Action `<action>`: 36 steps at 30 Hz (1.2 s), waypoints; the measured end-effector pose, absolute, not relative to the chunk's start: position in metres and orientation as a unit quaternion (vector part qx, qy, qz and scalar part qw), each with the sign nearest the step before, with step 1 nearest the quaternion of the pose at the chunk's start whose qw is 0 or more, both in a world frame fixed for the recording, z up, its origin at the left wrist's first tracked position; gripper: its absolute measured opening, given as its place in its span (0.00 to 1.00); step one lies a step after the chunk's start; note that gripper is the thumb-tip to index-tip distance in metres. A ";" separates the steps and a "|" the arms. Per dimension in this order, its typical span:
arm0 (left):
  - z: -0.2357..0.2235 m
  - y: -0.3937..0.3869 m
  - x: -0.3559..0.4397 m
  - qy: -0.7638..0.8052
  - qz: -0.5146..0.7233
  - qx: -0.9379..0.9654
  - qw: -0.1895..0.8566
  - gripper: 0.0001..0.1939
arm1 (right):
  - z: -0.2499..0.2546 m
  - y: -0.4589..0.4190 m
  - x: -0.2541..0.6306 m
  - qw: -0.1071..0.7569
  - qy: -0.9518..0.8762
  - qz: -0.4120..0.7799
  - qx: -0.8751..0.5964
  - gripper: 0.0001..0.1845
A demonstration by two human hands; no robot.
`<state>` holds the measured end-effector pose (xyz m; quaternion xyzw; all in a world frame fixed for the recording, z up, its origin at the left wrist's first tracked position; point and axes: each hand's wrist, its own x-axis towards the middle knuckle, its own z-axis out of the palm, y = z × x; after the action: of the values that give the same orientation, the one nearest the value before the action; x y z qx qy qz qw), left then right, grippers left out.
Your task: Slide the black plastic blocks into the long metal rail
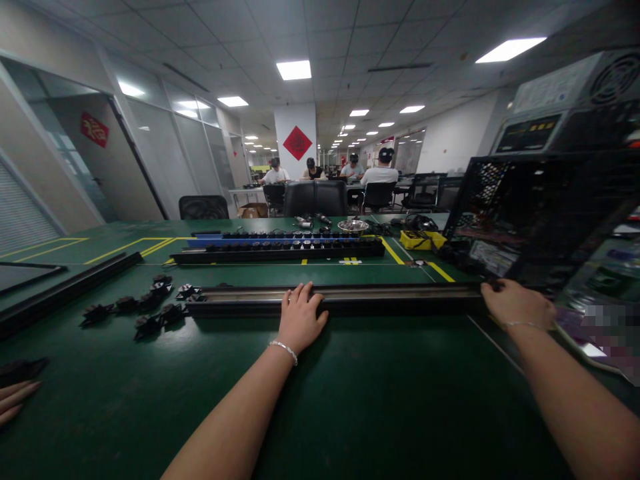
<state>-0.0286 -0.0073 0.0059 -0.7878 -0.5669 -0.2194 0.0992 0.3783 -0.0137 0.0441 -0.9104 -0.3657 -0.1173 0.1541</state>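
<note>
A long black rail [400,297] with a pale metal channel along its top lies crosswise on the green table. My left hand [303,317] grips it near the middle, with the fingers apart over the far edge and the thumb on the near side. At the rail's right end, my right hand [520,305] is closed, its fingertips around a small dark thing that is mostly hidden. Several small black parts [150,301] lie loose by the rail's left end. One part with shiny metal [187,291] sits close to that end.
Behind lies another black rail [280,252] carrying a row of small parts. A metal bowl [353,227], a yellow tray [423,240] and an open computer case [525,207] stand farther right. Another rail [70,293] lies left. Someone else's fingers [17,400] show at the left edge.
</note>
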 end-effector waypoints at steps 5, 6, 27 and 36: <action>0.005 -0.007 -0.029 -0.565 -0.217 -0.789 0.105 0.18 | 0.047 -0.013 0.367 0.137 -0.386 -0.106 -0.906 0.28; 0.005 -0.007 -0.029 -0.564 -0.217 -0.789 0.106 0.18 | 0.047 -0.013 0.365 0.136 -0.389 -0.105 -0.905 0.28; 0.001 -0.005 -0.031 -0.558 -0.223 -0.791 0.115 0.18 | 0.061 -0.009 0.322 0.071 -0.473 -0.080 -0.875 0.26; 0.003 -0.006 -0.030 -0.560 -0.223 -0.791 0.100 0.18 | 0.073 -0.006 0.305 0.051 -0.500 -0.054 -0.863 0.23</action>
<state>-0.0304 -0.0058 0.0031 -0.7915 -0.5603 -0.2227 0.1000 0.3048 -0.0059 0.0725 -0.8628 -0.5001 -0.0543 0.0508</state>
